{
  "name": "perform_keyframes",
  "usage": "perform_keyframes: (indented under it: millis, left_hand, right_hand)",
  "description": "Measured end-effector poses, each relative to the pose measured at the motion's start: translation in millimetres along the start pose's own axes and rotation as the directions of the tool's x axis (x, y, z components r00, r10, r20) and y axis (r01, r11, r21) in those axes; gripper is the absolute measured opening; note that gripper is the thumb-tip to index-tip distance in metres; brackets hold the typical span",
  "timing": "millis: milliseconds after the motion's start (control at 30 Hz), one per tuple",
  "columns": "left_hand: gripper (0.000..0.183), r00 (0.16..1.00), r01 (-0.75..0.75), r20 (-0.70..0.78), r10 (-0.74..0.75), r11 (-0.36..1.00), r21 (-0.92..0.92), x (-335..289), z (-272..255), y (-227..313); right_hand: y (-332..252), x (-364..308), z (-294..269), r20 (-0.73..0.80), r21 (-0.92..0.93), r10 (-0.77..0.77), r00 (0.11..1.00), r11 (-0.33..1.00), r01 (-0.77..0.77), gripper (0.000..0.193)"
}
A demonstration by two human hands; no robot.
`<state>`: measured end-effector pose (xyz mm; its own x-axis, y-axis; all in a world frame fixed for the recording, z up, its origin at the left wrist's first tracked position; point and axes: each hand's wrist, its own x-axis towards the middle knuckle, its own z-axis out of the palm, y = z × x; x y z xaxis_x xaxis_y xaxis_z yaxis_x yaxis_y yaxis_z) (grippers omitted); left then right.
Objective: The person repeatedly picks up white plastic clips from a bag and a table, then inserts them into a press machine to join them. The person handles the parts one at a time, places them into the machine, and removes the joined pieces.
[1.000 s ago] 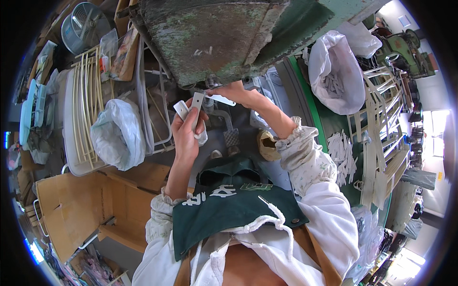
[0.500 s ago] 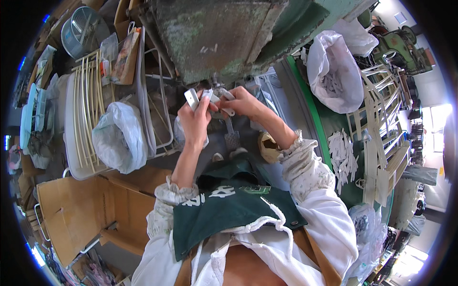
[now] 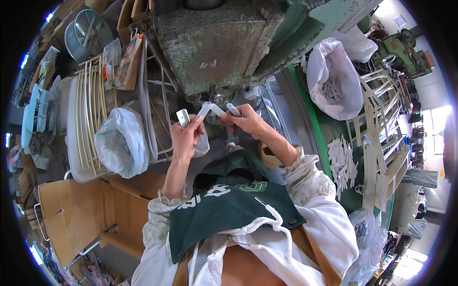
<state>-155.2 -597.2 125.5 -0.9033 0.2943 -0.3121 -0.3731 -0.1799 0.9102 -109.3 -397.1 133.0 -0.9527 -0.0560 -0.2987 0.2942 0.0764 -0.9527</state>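
Observation:
Both hands are just below the worn green machine [image 3: 217, 47], in front of its small metal tooling [image 3: 220, 97]. My left hand [image 3: 186, 139] is closed on white flat strips. One white strip [image 3: 182, 117] sticks up beyond its fingers, and another strip [image 3: 205, 110] slants up from the fingertips. My right hand [image 3: 249, 122] pinches a white strip [image 3: 218, 110], whose top meets the left hand's slanted strip in an inverted V. A second rounded strip [image 3: 233, 110] rises between its fingers. Whether the two strips are fastened where they meet I cannot tell.
A white bag [image 3: 121, 145] and a tray of long pale rods [image 3: 71, 136] are at left, above an open cardboard box [image 3: 76, 214]. At right, a green-edged table [image 3: 320, 136] carries a white bag of strips [image 3: 334, 76], a loose strip pile [image 3: 341, 164] and pale slatted frames [image 3: 381, 143].
Both hands have drawn back from the machine's tooling toward my body and moved slightly apart. The strips between them now show clearly as an inverted V.

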Motion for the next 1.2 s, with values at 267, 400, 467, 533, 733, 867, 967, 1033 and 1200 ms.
perform_keyframes:
  millis: [267, 400, 467, 533, 733, 867, 967, 1033, 1200]
  left_hand:
    - [0.011, 1.0, 0.013, -0.006, -0.013, 0.999, -0.032, 7, -7, 1]
    - [0.013, 0.999, -0.046, -0.002, 0.046, 0.999, 0.008, -6, 2, 20]
    - [0.017, 0.997, -0.049, 0.061, 0.045, 0.996, 0.077, -7, 5, 26]
    - [0.021, 0.99, -0.025, 0.139, 0.009, 0.993, 0.111, -5, 5, 26]
    - [0.038, 0.963, 0.215, 0.237, -0.131, 0.901, -0.378, -11, -69, -23]
    - [0.04, 0.946, 0.274, 0.276, -0.168, 0.87, -0.411, -8, -39, -26]
    - [0.04, 0.959, 0.224, 0.253, -0.128, 0.891, -0.395, -8, -35, -23]
    - [0.033, 0.963, 0.222, 0.232, -0.138, 0.894, -0.388, -9, -25, -16]
    - [0.016, 0.974, 0.162, 0.203, -0.099, 0.931, -0.326, -8, -13, -7]
  right_hand:
    - [-9, 1, 1, -0.012, 0.049, 0.034, 0.999, 0.998, -0.033, 0.025]
    - [-21, -10, 2, -0.009, 0.025, -0.029, 1.0, 0.999, 0.029, 0.026]
    - [-6, -10, 4, -0.043, 0.157, -0.062, 0.997, 0.985, 0.068, 0.026]
    - [-4, -12, -3, -0.12, 0.187, -0.082, 0.989, 0.977, 0.103, 0.021]
    - [-6, -76, -136, -0.828, 0.281, 0.045, 0.559, 0.897, 0.343, 0.02]
    - [62, -70, -258, -0.827, -0.56, -0.463, 0.318, 0.725, -0.401, 0.025]
    - [27, -31, -121, -0.51, 0.205, -0.098, 0.855, 0.951, 0.232, 0.026]
    - [-20, -30, -31, -0.267, 0.041, -0.205, 0.942, 0.974, 0.223, 0.02]
    - [-27, -7, 22, -0.167, 0.143, -0.122, 0.978, 0.979, 0.147, 0.029]
